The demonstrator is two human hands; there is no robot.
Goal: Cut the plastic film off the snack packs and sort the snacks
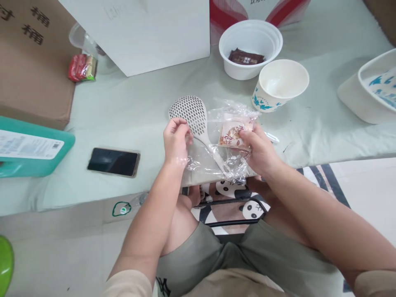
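Right fingers (247, 136) gripping, partly covering printed packet (227, 134), left fingers (177, 122) blurred, hold unclear, clear plastic (238, 166) veiling skimmer handle (214, 152)

The single view looks from the person's head, forward and steeply down over the shorts (198, 255), with the left hand (177, 140) and right hand (261, 149) at close range, and reaches across the table (145, 107) to the white box (167, 37) on its far side

Our pale-green cloth-covered table (148, 111), a smartphone (114, 162) we see near its front edge, a slotted skimmer (193, 111) with handle toward that edge, a white bowl (243, 73) and paper cup (265, 100) farther back
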